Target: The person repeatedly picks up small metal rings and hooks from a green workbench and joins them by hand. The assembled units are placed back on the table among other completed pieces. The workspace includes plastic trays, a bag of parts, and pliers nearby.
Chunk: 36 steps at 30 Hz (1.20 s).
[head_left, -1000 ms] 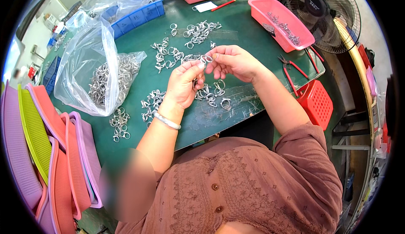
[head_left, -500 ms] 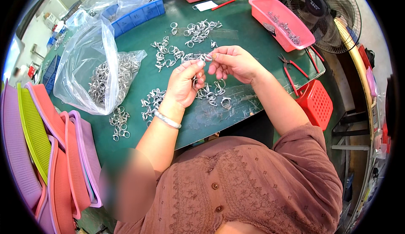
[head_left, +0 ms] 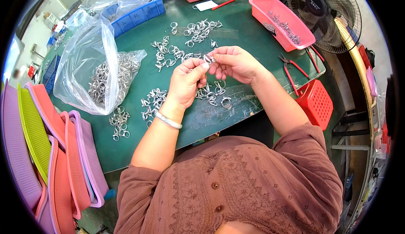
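At the middle of the green table, a small silvery metal ring (head_left: 208,59) sits pinched between the fingertips of both hands. My left hand (head_left: 184,81), with a pale bangle on its wrist, is closed with thumb and forefinger on the ring. From the other side my right hand (head_left: 237,63) grips it, its remaining fingers curled below. Loose rings lie all around: a heap (head_left: 201,30) beyond the hands, a cluster (head_left: 168,52) behind the left fingers, another heap (head_left: 153,100) beside the left wrist, and several rings (head_left: 211,94) just below the hands.
On the left stands a clear plastic bag (head_left: 86,71) full of rings, with stacked coloured baskets (head_left: 63,162) nearer. A blue crate (head_left: 139,13) is behind. At right are a pink tray (head_left: 257,12) with rings, red-handled pliers (head_left: 291,71), a red basket (head_left: 317,103) and a fan (head_left: 316,4).
My left hand has turned slightly, its thumb now higher against the ring and its fingers closer to the right hand. My right hand has barely moved.
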{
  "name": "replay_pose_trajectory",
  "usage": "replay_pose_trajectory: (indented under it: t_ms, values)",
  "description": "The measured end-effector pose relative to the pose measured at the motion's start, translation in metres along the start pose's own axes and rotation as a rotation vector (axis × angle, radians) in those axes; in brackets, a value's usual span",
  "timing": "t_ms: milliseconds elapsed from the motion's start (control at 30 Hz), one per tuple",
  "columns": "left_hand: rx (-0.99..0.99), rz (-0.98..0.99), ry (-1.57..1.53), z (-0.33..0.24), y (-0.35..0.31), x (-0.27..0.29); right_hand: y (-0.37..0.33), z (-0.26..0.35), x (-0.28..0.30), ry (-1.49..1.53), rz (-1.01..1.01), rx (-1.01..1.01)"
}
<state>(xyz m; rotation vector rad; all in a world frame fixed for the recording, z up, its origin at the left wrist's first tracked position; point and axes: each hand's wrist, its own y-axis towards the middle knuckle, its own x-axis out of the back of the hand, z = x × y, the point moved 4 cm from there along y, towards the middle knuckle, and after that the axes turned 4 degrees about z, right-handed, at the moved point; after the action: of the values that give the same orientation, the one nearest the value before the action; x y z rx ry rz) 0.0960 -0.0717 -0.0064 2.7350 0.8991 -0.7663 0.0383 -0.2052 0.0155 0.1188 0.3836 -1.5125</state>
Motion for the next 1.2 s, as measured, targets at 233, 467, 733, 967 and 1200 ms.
replay_pose_trajectory:
  t_ms: [233, 467, 733, 967, 1200]
  values:
    - [-0.341, -0.039, 0.521, -0.008, -0.005, -0.01, -0.003, 0.003, 0.002, 0.004, 0.018, 0.048]
    - [-0.444, -0.033, 0.697, -0.011, -0.01, -0.018, -0.008, 0.009, 0.001, -0.073, 0.012, 0.158]
    - [-0.419, -0.022, 0.608, -0.011, -0.01, -0.019, -0.008, 0.01, 0.0, -0.192, -0.047, 0.246]
    - [-0.442, -0.008, 0.582, -0.013, -0.011, -0.02, -0.01, 0.012, -0.003, -0.291, -0.032, 0.434]
    - [-0.442, -0.003, 0.518, -0.009, -0.012, -0.02, -0.008, 0.005, -0.004, -0.238, -0.038, 0.408]
